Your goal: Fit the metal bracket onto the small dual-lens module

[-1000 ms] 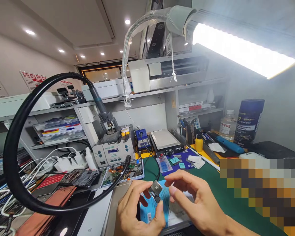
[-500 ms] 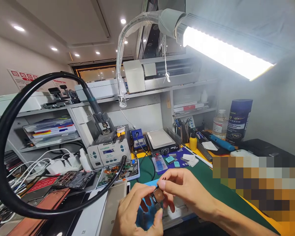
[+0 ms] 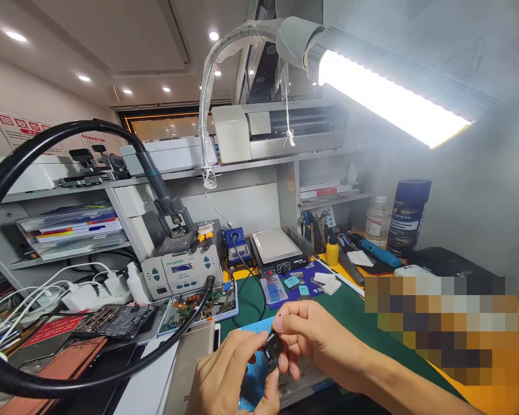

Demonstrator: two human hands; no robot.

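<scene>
A small black rectangular electronic part (image 3: 271, 349) with a pale marking is held up between both hands, above a blue mat (image 3: 256, 377). My left hand (image 3: 231, 369) grips it, forefinger at its top edge and thumb at its lower end. From the other side, my right hand (image 3: 305, 331) pinches at its upper right corner with thumb and forefinger, other fingers curled behind. The fingers hide part of its outline, and its exact kind cannot be made out.
A thick black hose (image 3: 125, 377) loops across the left side. A rework station (image 3: 185, 268), a tray of circuit boards (image 3: 236, 305), a hot plate (image 3: 277, 242) and a yellow bottle (image 3: 332, 252) stand behind the hands. Several phones lie left. A lamp (image 3: 393, 98) hangs overhead.
The small part has been tilted in my fingers: its face looked brownish before and looks black now. Both hands stay on it. The whole view has shifted slightly.
</scene>
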